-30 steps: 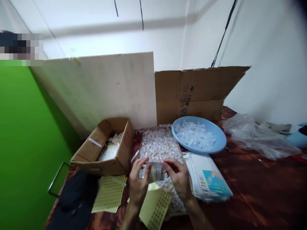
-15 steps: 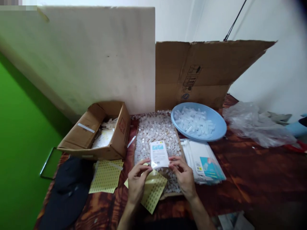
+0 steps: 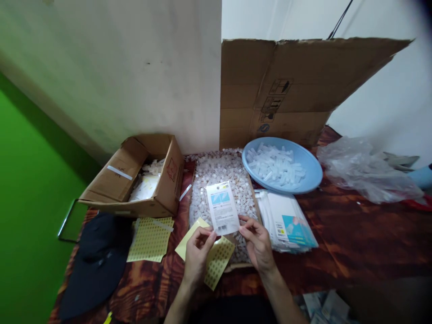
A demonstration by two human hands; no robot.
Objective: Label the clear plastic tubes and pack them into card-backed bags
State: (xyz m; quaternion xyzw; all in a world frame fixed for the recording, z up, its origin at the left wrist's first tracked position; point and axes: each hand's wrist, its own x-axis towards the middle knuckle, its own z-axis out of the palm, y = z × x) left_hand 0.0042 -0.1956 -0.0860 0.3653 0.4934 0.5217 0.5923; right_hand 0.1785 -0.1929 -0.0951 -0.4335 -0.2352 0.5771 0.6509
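Observation:
Between my two hands is a flat white packet (image 3: 223, 211) with blue pictures and a barcode, tilted up over a shallow tray of small translucent pieces (image 3: 219, 168). My left hand (image 3: 199, 249) pinches its lower left corner. At its lower right edge, my right hand (image 3: 257, 243) has thumb and fingers closed. Under the packet and my left hand lies a yellow sheet of small round stickers (image 3: 218, 261), partly covered. To the right of the tray rests a stack of similar white-and-blue packets (image 3: 286, 225).
A blue basin (image 3: 317, 180) of clear strips stands behind the packets. On the left are an open cardboard box (image 3: 135, 208), another sticker sheet (image 3: 148, 243) and a black cap (image 3: 97, 265). Crumpled clear plastic (image 3: 364, 171) lies far right. A large cardboard panel (image 3: 303, 85) leans behind.
The packet has tilted up, showing more of its printed face above my fingers. Both hands still hold its lower edge. The whole view has shifted slightly.

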